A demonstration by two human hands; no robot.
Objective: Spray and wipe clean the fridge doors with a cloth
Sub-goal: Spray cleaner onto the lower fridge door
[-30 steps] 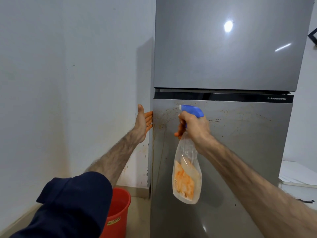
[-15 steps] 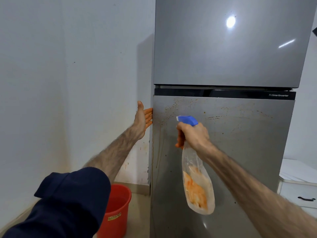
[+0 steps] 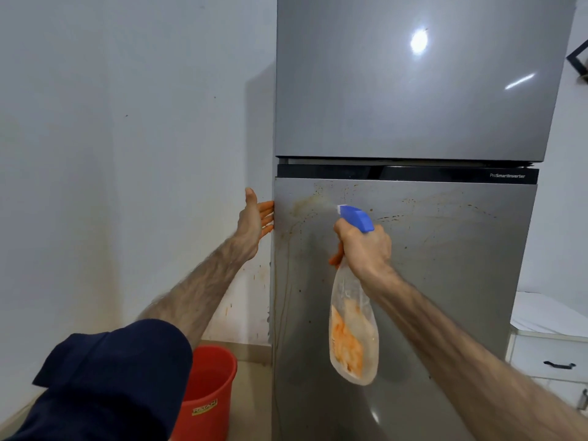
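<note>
My right hand (image 3: 366, 249) gripped spray bottle (image 3: 353, 332), orange liquid inside; left hand (image 3: 254, 221) flat, fingers straight, on lower fridge door (image 3: 445, 281) edge.

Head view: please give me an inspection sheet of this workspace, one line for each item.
Surface: lower fridge door has brown streaks and splashes near its top; upper fridge door looks clean, with light glare.
Job's things: spray bottle with blue head, aimed at the stains; no cloth seen.
Clutter: red bucket on the floor, left of the fridge.
Hands: right hand grips the bottle neck; left hand open, fingers on the door's left edge.
Cables: nothing seen.
Surroundings: white wall; white drawer unit on the right.
</note>
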